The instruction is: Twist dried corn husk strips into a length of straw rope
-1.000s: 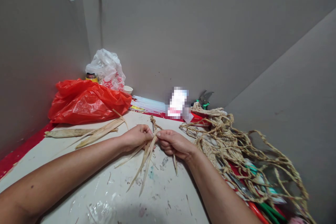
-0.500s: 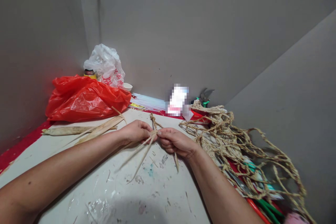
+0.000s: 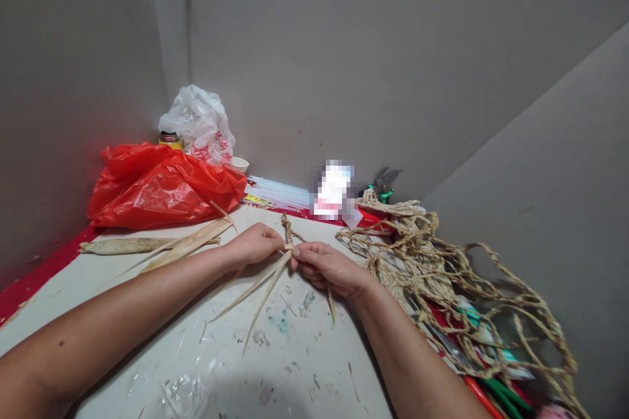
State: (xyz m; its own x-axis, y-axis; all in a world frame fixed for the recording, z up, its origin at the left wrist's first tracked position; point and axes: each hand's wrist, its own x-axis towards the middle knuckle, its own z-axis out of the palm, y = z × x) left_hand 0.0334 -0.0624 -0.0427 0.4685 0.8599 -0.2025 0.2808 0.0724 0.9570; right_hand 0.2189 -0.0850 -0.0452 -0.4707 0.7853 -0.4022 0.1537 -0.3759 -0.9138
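My left hand [image 3: 258,243] is closed, its thumb and fingers pinching pale dried plant strips [image 3: 268,294]. Right beside it, my right hand [image 3: 329,268] pinches the same strips close to where they cross. Loose ends of the strips fan out below the hands toward me. Just beyond the fingers, a short knotted braid [image 3: 287,226] of the same straw-coloured fibre lies on the white board [image 3: 216,366]. One pointed strip end hangs beneath my right palm. The fingertips partly hide the crossing of the strips.
Flat dried leaves [image 3: 191,243] lie left of my hands, before a red plastic bag [image 3: 167,190]. A heap of twisted fibre cord [image 3: 422,268] covers the right side. Behind stand a blurred phone-like screen [image 3: 334,190] and green-handled pruning shears [image 3: 386,183], against the grey wall.
My left fingers have drawn slightly apart from my right ones, showing a strip stretched between them. The loose strip ends have shifted a little lower. The view has moved slightly.
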